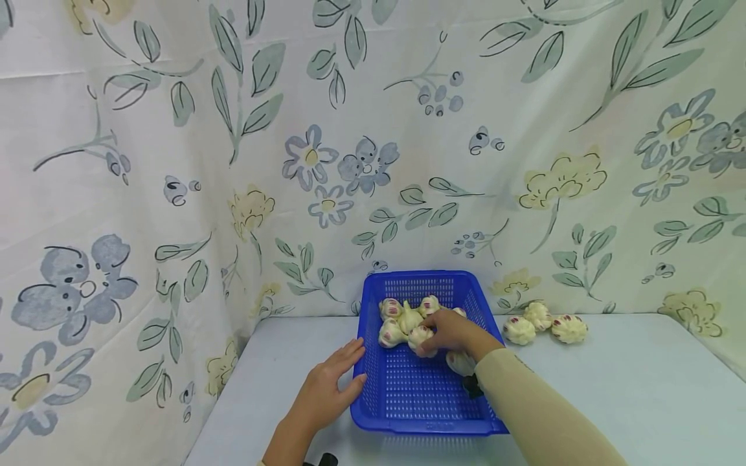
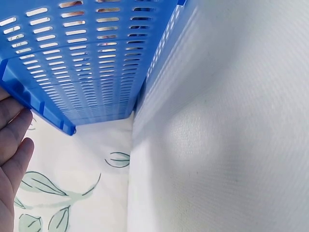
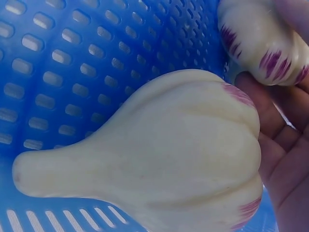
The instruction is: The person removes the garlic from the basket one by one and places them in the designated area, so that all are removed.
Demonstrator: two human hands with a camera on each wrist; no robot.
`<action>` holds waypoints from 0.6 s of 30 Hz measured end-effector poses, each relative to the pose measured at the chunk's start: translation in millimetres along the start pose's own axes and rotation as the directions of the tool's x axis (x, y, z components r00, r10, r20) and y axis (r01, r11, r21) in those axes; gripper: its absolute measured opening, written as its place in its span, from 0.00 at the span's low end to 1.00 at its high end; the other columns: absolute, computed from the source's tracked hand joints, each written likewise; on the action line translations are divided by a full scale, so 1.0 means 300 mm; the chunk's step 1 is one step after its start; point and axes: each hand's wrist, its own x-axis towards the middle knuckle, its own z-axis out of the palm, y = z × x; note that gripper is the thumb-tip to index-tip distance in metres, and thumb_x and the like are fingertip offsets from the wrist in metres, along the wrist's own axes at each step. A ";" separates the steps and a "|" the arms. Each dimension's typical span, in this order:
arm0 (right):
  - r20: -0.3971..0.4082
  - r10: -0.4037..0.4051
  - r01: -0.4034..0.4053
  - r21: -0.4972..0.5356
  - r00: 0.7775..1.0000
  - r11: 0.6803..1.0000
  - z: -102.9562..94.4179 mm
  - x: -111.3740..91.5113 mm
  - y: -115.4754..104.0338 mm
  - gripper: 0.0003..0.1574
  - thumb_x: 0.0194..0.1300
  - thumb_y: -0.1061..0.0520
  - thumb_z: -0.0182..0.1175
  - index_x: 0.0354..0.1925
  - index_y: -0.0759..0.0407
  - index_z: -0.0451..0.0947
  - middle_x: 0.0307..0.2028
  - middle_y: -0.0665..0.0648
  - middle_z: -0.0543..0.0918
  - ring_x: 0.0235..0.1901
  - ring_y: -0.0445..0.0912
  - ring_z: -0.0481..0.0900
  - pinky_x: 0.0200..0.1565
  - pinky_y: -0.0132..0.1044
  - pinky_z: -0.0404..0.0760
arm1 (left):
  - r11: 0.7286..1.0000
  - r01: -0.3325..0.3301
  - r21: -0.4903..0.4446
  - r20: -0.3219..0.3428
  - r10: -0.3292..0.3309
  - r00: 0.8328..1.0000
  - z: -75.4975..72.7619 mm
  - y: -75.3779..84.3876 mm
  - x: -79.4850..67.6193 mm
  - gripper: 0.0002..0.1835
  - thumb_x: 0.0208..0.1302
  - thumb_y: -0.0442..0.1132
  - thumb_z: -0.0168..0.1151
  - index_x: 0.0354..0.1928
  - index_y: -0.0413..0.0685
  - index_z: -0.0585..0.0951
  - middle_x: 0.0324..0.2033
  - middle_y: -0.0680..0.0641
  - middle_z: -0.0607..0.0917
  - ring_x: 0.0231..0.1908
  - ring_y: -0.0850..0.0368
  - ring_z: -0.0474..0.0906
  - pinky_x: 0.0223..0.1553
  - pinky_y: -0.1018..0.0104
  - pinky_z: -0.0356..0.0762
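Observation:
A blue perforated plastic basket sits on the table, with several garlic bulbs gathered in its far half. My right hand reaches in over the basket's right side and grips a garlic bulb with curled fingers. In the right wrist view, that purple-streaked bulb shows between the fingers at upper right. Another garlic bulb with a long neck fills the middle there, close to the palm. My left hand rests its extended fingers against the basket's left rim; the left wrist view shows the fingertips touching the rim.
Three more garlic bulbs lie on the white table to the right of the basket. A floral cloth hangs behind the table and along its left side. The basket's walls stand up around the bulbs.

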 end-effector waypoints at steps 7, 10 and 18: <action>-0.033 -0.004 0.004 0.013 0.999 1.000 0.000 0.004 -0.003 0.36 0.45 0.43 0.78 0.51 0.57 0.84 0.48 0.52 0.86 0.45 0.44 0.80 0.54 0.46 0.81 | 1.000 -0.005 -0.004 -0.002 0.005 1.000 -0.001 0.001 0.000 0.27 0.65 0.49 0.62 0.65 0.52 0.76 0.69 0.59 0.71 0.68 0.59 0.69 0.64 0.53 0.73; -0.051 0.002 -0.001 0.012 0.999 1.000 -0.002 0.009 -0.007 0.34 0.45 0.41 0.78 0.49 0.55 0.85 0.42 0.49 0.86 0.38 0.41 0.78 0.48 0.42 0.81 | 1.000 -0.008 -0.008 -0.006 0.008 1.000 0.000 0.000 -0.001 0.27 0.65 0.48 0.63 0.65 0.52 0.77 0.68 0.59 0.71 0.68 0.59 0.69 0.64 0.53 0.73; -0.080 0.003 -0.007 -0.051 0.997 0.999 -0.008 0.020 -0.012 0.33 0.45 0.35 0.75 0.46 0.50 0.85 0.38 0.45 0.85 0.36 0.41 0.76 0.49 0.46 0.78 | 1.000 -0.007 -0.003 -0.015 0.007 1.000 0.005 -0.002 0.002 0.27 0.65 0.48 0.62 0.65 0.52 0.77 0.68 0.58 0.72 0.67 0.58 0.69 0.63 0.53 0.74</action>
